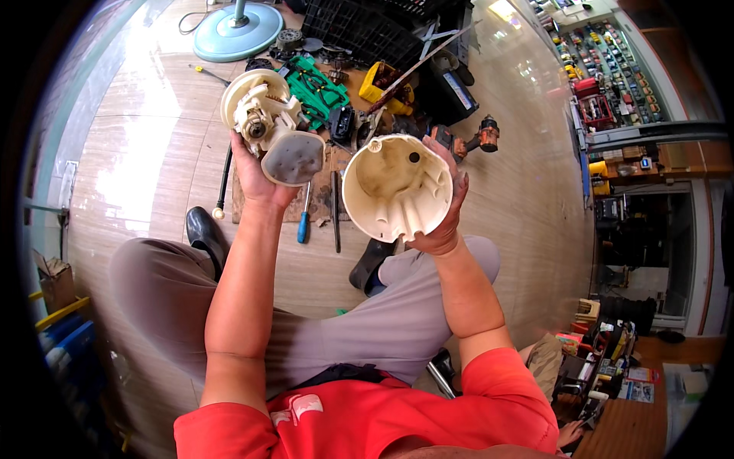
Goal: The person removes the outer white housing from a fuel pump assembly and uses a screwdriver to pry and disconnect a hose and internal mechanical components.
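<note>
My left hand (260, 174) is wrapped round an off-white plastic fuel pump assembly (264, 107) with a round flange at its far end. A grey, dirt-stained filter pad (294, 158) hangs from its near side. To the right, my right hand (451, 203) grips a cream plastic cup-shaped housing (397, 187) by its right side. The cup's open mouth faces me, showing ribbed walls, brown staining and a dark round spot inside. Housing and pump assembly are apart, both held above the floor. The fingers behind each part are mostly hidden.
Below my hands lie a blue-handled screwdriver (303, 229) and a dark metal bar (335, 210) on a worn board. Beyond are a green plastic case (317, 90), a yellow container (375, 80), a black crate (359, 38), an orange-black cordless power tool (482, 138) and a pale blue round base (237, 34).
</note>
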{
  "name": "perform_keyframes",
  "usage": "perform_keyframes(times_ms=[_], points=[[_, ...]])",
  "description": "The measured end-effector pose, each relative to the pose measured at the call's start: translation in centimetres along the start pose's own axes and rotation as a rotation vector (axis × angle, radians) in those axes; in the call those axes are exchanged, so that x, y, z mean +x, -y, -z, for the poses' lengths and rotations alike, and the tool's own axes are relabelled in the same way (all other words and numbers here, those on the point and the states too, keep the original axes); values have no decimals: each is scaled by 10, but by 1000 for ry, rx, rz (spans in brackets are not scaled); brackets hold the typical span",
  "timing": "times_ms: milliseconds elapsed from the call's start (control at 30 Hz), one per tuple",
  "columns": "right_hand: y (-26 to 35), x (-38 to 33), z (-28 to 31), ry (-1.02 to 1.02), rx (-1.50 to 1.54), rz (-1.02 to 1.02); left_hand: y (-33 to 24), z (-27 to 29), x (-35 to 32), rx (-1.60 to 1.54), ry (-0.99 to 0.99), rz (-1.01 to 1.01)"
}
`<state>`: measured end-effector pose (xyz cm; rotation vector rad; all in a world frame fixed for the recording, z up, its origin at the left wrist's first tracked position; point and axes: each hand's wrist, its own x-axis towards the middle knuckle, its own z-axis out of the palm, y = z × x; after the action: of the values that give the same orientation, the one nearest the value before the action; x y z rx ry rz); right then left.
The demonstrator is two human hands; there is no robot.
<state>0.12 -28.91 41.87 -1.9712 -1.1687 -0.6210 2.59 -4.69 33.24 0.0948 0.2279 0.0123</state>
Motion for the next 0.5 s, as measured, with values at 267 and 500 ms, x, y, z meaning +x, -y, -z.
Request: perform_keyframes(times_ms=[267, 500], points=[[11, 9, -2, -318, 492, -453, -3, 0, 1, 15, -64, -43], [-12, 24, 19, -748, 1136, -1162, -3, 1, 2, 34, -70, -19]])
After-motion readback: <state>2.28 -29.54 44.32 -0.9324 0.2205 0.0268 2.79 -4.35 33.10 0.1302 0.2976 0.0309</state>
